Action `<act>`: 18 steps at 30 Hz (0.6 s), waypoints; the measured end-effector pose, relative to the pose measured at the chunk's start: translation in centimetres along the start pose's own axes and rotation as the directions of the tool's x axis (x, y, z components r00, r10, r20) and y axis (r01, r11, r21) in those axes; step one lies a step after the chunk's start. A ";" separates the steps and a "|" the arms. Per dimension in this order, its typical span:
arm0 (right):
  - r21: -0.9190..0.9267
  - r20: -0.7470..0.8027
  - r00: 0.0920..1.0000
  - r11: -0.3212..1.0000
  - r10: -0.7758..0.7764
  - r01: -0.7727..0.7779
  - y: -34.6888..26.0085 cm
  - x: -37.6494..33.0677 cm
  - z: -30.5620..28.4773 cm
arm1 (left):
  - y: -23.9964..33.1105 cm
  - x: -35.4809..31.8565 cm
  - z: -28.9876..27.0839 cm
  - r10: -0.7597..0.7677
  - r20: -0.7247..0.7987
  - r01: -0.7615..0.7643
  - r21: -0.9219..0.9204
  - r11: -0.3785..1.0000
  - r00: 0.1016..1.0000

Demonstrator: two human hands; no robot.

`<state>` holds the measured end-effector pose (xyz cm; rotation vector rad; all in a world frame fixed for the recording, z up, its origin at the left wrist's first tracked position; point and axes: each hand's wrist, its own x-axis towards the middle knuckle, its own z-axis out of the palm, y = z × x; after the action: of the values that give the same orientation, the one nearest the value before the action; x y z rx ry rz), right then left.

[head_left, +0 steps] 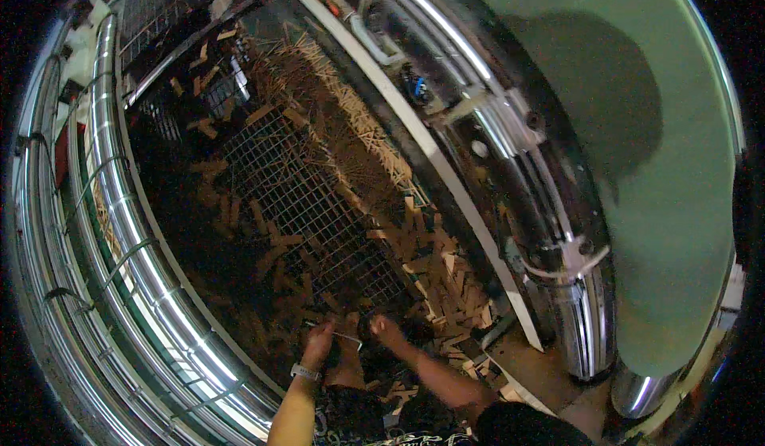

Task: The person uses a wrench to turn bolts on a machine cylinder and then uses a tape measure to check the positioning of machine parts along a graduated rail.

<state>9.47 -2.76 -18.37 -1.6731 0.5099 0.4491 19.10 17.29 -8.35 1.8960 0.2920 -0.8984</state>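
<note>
My left hand (319, 341), with a pale watch at its wrist, is closed around a thin, light-coloured rod (348, 337). The rod's far end bends down in an L shape and points toward my other hand. To the right of it, my right hand (386, 331) is curled closed in dim light. What its fingers hold, if anything, cannot be made out. Below and beyond both hands lie many small flat wooden pieces (280, 275), scattered around a dark metal grid (299, 183).
Shiny metal pipes (131, 183) run along the left. A long pale beam (414, 127) crosses to the right of the grid, beside machinery with polished cylinders (510, 127). A green surface (677, 231) fills the far right. Wood strips (374, 139) are heaped along the beam.
</note>
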 end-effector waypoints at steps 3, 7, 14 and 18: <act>0.151 -0.173 0.984 0.986 -0.040 0.066 4.3 -9.7 2.0 | 4.7 -2.8 1.6 -0.068 0.357 0.204 -0.357 0.912 0.932; -0.308 -0.173 0.971 0.946 -0.163 0.104 -0.4 -15.3 -2.9 | 10.0 -7.2 6.6 -0.015 0.613 0.246 -0.294 0.923 0.790; 0.275 -0.009 0.992 0.954 0.124 -0.116 -1.3 -25.1 -10.2 | 13.2 -17.3 19.6 -0.036 0.827 -0.038 0.069 0.997 0.561; -0.015 -0.494 0.816 0.941 -0.301 0.338 3.1 -32.1 -9.9 | 13.6 -25.0 27.2 -0.076 0.887 -0.255 0.211 0.944 0.455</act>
<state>-18.68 -10.39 -1.43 -1.7584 0.5885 -0.2563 -3.33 -8.23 11.48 1.4026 -0.6530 -1.8187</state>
